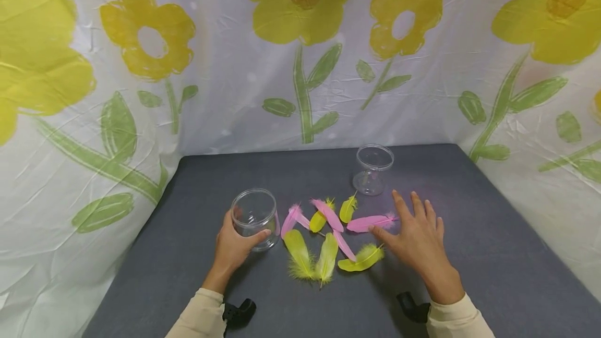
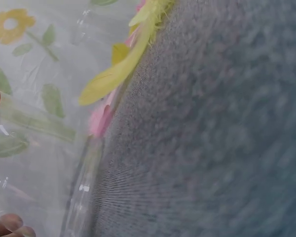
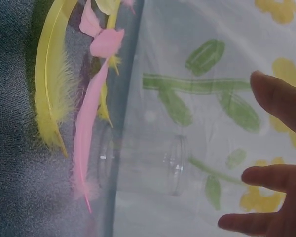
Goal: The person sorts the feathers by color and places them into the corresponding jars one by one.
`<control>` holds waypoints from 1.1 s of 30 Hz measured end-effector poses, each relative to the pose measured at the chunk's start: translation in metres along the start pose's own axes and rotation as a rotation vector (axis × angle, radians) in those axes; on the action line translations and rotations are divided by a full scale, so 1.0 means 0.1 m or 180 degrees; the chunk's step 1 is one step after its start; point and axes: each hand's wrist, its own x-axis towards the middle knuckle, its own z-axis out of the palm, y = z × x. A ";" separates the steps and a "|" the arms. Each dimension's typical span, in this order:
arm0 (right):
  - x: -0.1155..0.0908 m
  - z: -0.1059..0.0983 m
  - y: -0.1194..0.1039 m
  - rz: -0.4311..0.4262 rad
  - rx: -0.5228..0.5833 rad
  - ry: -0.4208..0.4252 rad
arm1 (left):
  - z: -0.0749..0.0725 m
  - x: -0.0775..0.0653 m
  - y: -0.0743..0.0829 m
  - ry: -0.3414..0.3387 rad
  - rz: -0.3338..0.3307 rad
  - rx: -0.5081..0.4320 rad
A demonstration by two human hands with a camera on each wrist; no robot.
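My left hand [image 1: 235, 246] grips a clear, wide-mouthed jar [image 1: 255, 218] by its side, thumb across the front. In the left wrist view, the jar's see-through wall [image 2: 39, 168] shows at the left between thumb and fingers. Several pink and yellow feathers lie in a loose group to the right of that jar. My right hand [image 1: 418, 241] is spread above the table, holding nothing. Its thumb overlaps a pink feather [image 1: 368, 223] in the head view, and a yellow feather [image 1: 362, 258] lies nearby.
A second clear jar [image 1: 371, 184] stands upright at the back of the dark table [image 1: 281, 306], beyond the feathers. Behind the table hangs a white curtain [image 1: 220, 93] printed with yellow flowers. Dark wrist mounts [image 1: 239, 313] sit at both cuffs.
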 end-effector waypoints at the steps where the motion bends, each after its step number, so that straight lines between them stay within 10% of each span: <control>1: 0.01 0.00 0.01 -0.0022 0.0069 0.0041 | 0.00 -0.02 0.00 0.0003 0.0005 0.0000; 13: 0.14 0.04 0.23 -0.0297 0.2071 0.1054 | 0.00 -0.09 -0.01 0.0057 0.0005 -0.0009; 26: 0.28 0.13 0.61 -0.0760 0.4240 0.0679 | -0.01 -0.11 0.02 0.0052 -0.0052 -0.0008; 33: 0.36 0.21 0.80 -0.0583 0.4643 0.0522 | -0.03 -0.13 0.00 0.0037 -0.0049 0.0002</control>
